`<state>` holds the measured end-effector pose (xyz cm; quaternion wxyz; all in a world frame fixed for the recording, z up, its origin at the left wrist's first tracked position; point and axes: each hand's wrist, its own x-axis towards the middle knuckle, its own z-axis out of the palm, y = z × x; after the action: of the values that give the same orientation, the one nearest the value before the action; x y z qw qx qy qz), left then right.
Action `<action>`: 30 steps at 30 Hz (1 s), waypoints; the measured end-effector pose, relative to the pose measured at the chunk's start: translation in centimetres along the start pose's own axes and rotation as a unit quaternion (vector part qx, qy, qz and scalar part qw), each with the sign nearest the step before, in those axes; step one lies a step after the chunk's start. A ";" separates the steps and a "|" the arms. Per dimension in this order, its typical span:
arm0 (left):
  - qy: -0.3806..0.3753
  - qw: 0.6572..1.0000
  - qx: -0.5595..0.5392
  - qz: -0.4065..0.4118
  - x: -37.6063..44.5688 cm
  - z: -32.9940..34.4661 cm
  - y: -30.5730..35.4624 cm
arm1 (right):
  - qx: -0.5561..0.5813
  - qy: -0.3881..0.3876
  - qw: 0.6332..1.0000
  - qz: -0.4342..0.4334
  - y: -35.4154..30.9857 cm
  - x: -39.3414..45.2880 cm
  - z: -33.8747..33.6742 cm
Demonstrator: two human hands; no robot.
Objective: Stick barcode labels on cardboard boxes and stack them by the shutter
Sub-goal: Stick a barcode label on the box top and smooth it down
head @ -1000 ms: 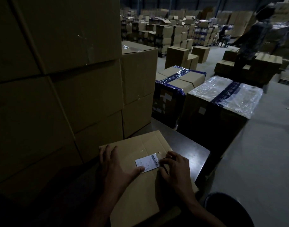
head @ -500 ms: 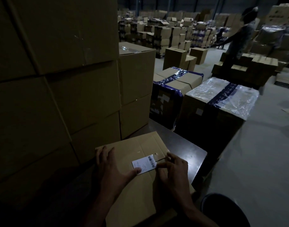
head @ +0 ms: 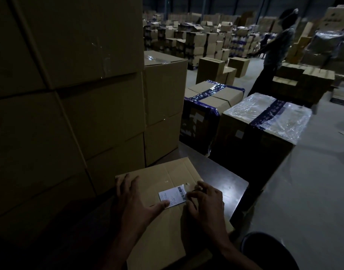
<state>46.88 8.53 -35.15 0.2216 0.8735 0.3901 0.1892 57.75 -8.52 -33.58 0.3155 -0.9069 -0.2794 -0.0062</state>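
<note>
A flattened cardboard box [head: 167, 174] lies on a dark table [head: 225, 184] in front of me. A white barcode label [head: 173, 195] sits on the cardboard. My left hand [head: 134, 203] lies spread on the box, its thumb pressing the label's near edge. My right hand [head: 204, 203] rests at the label's right edge with curled fingers, fingertips touching it near the barcode. The light is dim, so whether those fingers pinch anything is unclear.
A tall stack of cardboard boxes [head: 69, 94] stands close on my left. Two taped boxes [head: 212, 98] [head: 264, 117] sit beyond the table. A person [head: 274, 55] walks at the far right among many more boxes. Grey floor [head: 303, 182] stretches to the right.
The label has shifted slightly under both hands, and my left thumb now presses its near edge. The person in the background has moved left.
</note>
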 end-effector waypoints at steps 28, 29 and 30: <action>-0.001 1.000 -0.003 -0.001 -0.1 -0.1 -0.1 | 0.013 -0.042 0.998 -0.055 0.2 3.0 0.5; -0.004 1.000 -0.001 -0.002 -0.2 -0.2 0.0 | 0.011 -0.041 0.998 -0.054 0.3 3.0 0.5; -0.005 1.000 0.001 -0.003 -0.2 -0.2 0.0 | 0.007 -0.041 0.998 -0.052 0.3 3.1 0.6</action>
<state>46.66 8.40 -34.99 0.2230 0.8738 0.3913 0.1834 60.39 -6.86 -33.64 0.3090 -0.8884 -0.3392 0.0161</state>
